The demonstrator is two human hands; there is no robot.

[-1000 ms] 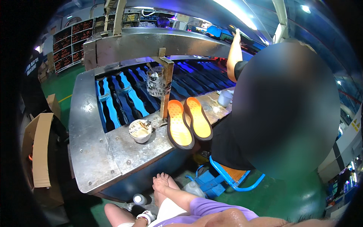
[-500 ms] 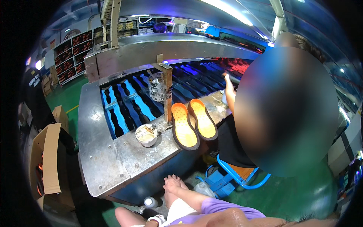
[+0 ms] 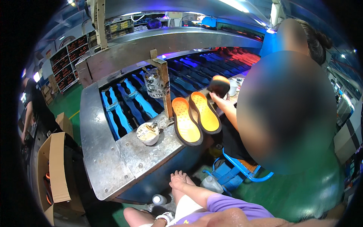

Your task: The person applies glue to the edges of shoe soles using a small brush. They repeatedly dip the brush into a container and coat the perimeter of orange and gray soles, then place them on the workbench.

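Note:
My right hand (image 3: 178, 180) rests on my bare knee, its fingers stretched over it and nothing in them. My left forearm comes in at the lower edge with a white band (image 3: 166, 216) at the wrist; the fingers are too hidden to make out. Nearest ahead, two shoe soles (image 3: 188, 125) with orange-yellow insides and dark rims lie side by side at the metal bench's front edge (image 3: 151, 159). Left of them stands a white cup (image 3: 148, 134) smeared inside with a pale, brownish substance. To the right, a co-worker's hand (image 3: 223, 101) holds up another dark sole (image 3: 219, 86).
Behind the bench edge runs a conveyor with blue wavy slats (image 3: 130, 98). A post (image 3: 165, 90) carries a plastic-wrapped container (image 3: 153, 85). An open carton (image 3: 58, 166) stands at left, a blue stool (image 3: 245, 174) at right. White bottles (image 3: 159, 199) stand by my legs.
The co-worker's hand has come nearer the pair of soles and now shows a dark sole. At far left, another person shows more fully. My right hand stays on my knee.

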